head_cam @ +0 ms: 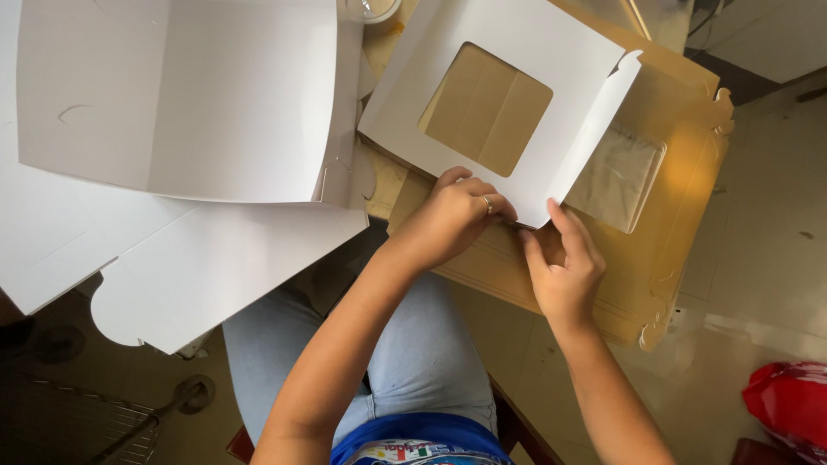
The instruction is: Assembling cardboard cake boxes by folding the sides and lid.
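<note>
A flat white cardboard box blank (508, 43) with a square window cut in it lies on a brown cardboard sheet (689, 181). My left hand (448, 220), a ring on one finger, presses down on the blank's near edge. My right hand (564, 263) pinches the near corner where a side flap (599, 116) folds up. Both hands grip the same white piece. A clear plastic film square (618, 176) lies on the brown sheet just right of the flap.
Several large white box blanks (172, 103) are stacked at the left, overhanging my lap. A clear round container (369, 9) stands at the top. A red bag (792, 405) lies on the floor at the lower right. A wire rack (86, 422) sits at the lower left.
</note>
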